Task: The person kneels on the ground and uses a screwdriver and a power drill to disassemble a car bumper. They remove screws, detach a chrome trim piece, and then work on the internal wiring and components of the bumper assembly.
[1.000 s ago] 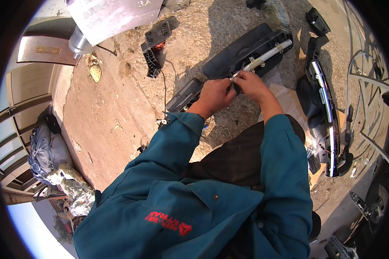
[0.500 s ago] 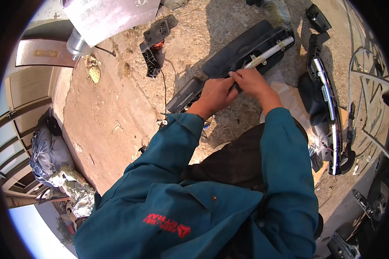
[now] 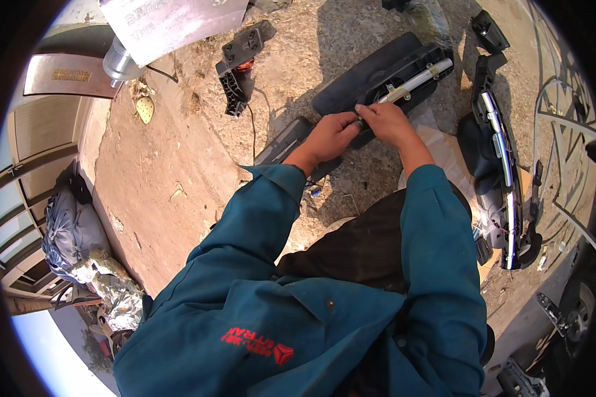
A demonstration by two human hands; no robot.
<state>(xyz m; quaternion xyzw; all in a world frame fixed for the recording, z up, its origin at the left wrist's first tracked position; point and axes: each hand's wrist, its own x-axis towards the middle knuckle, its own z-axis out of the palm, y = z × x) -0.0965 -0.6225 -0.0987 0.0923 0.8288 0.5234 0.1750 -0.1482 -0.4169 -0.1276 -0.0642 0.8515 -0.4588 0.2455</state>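
A long black plastic assembly with a silver metal tube point(image 3: 418, 81) along it lies slantwise on the concrete ahead of me. Both my hands meet over its middle. The fingers of my left hand point(image 3: 330, 137) are closed at the assembly, pinching something small that I cannot make out. Close against it, my right hand point(image 3: 385, 124) has its thumb and fingers drawn together just below the near end of the tube. Between the fingertips the detail is hidden. Beyond my hands lies the assembly's dark, smooth panel point(image 3: 367, 73); its lower left end point(image 3: 286, 140) shows past my left wrist.
On the right lies a similar black assembly with a shiny metal bar point(image 3: 498, 135). A black bracket point(image 3: 235, 79) with a thin cable sits ahead to the left. A pale sheet-topped object point(image 3: 172, 26) stands at the upper left. Metal frame pieces point(image 3: 566, 122) lie far right.
My left hand has shifted slightly, its fingers now a little apart from the right hand's. The right hand stays at the assembly, and the assembly lies almost as before.
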